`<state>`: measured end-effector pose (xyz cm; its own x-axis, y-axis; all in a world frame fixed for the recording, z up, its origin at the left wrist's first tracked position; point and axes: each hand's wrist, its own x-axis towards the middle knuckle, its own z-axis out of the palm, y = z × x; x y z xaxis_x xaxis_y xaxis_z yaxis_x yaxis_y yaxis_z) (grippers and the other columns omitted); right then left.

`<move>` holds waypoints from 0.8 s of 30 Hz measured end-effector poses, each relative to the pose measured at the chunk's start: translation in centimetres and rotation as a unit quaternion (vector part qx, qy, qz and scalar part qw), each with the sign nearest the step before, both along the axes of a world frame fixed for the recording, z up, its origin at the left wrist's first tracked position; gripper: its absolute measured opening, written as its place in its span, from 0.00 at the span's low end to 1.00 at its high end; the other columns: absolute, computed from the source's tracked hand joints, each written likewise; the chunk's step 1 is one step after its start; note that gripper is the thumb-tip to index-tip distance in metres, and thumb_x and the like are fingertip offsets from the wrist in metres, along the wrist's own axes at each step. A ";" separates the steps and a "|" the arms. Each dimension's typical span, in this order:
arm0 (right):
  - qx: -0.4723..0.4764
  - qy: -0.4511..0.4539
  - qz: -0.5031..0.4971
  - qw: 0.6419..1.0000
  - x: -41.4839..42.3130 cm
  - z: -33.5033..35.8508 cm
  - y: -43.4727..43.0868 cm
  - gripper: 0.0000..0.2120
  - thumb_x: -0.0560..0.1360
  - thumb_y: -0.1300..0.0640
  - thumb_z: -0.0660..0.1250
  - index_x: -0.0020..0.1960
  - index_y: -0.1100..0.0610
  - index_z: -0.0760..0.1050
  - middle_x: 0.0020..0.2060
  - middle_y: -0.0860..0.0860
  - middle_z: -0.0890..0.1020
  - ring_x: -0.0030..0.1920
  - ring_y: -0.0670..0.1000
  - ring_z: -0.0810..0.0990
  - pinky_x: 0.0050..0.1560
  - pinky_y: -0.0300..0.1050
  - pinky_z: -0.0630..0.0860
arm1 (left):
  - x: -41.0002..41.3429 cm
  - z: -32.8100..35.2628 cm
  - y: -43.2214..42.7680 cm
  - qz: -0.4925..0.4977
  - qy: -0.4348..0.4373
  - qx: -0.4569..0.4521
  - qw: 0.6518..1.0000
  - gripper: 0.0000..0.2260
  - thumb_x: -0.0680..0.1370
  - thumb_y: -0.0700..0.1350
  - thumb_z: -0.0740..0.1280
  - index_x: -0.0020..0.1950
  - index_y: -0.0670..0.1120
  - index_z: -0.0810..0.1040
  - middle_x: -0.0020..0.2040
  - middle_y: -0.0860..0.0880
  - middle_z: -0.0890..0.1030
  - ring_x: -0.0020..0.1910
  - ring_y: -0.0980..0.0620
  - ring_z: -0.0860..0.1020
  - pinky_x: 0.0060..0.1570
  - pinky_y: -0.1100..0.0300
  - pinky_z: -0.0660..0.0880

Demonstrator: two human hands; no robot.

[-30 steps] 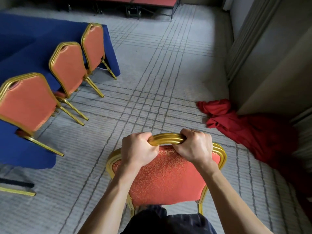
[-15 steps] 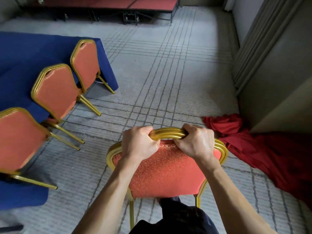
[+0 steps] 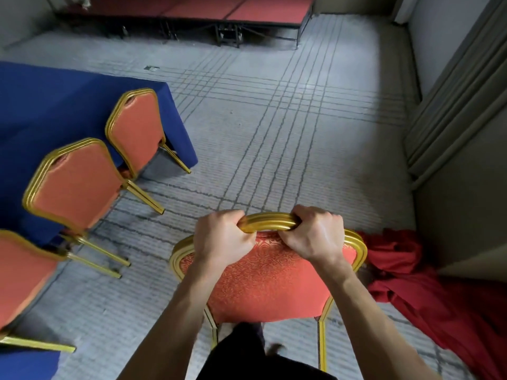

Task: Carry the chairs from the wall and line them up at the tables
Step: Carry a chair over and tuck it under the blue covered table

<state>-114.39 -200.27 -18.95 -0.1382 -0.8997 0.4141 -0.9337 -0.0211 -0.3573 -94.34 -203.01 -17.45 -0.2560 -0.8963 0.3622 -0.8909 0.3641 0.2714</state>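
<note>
Shift: table row now nearer, at 9 o'clock.
Chair: rigid, weighty; top rail gripped.
Left hand, right hand: fingers curled tight.

This is a banquet or function hall: gold-framed, red-padded chairs lined along a blue-draped worktop left of the left hand, patterned carpet underfoot, and a low red stage platform far ahead.
</note>
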 end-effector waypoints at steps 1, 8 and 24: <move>0.000 0.001 -0.001 1.000 -0.4 -0.1 -2.2 0.17 0.60 0.39 0.63 0.32 0.53 0.72 0.27 0.50 0.78 0.30 0.58 0.79 0.30 0.45 0.73 | -0.5 -0.2 -2.2 0.003 0.004 0.000 1.000 0.19 0.61 0.51 0.75 0.29 0.48 0.64 0.25 0.50 0.73 0.25 0.43 0.73 0.29 0.60 0.61; 0.057 0.014 0.004 0.998 -3.0 -1.2 -18.1 0.15 0.62 0.39 0.63 0.32 0.49 0.65 0.31 0.51 0.81 0.36 0.59 0.81 0.35 0.46 0.73 | -2.9 -2.3 -18.0 0.001 0.012 0.015 1.000 0.17 0.60 0.52 0.73 0.29 0.48 0.65 0.25 0.49 0.73 0.26 0.43 0.75 0.29 0.60 0.61; 0.022 0.033 -0.019 0.999 -10.1 0.4 -50.0 0.15 0.61 0.40 0.65 0.31 0.51 0.71 0.28 0.48 0.79 0.32 0.56 0.80 0.33 0.43 0.68 | -9.9 -0.6 -50.4 -0.023 0.044 0.002 0.999 0.18 0.62 0.53 0.69 0.29 0.51 0.59 0.24 0.55 0.63 0.24 0.51 0.67 0.30 0.60 0.55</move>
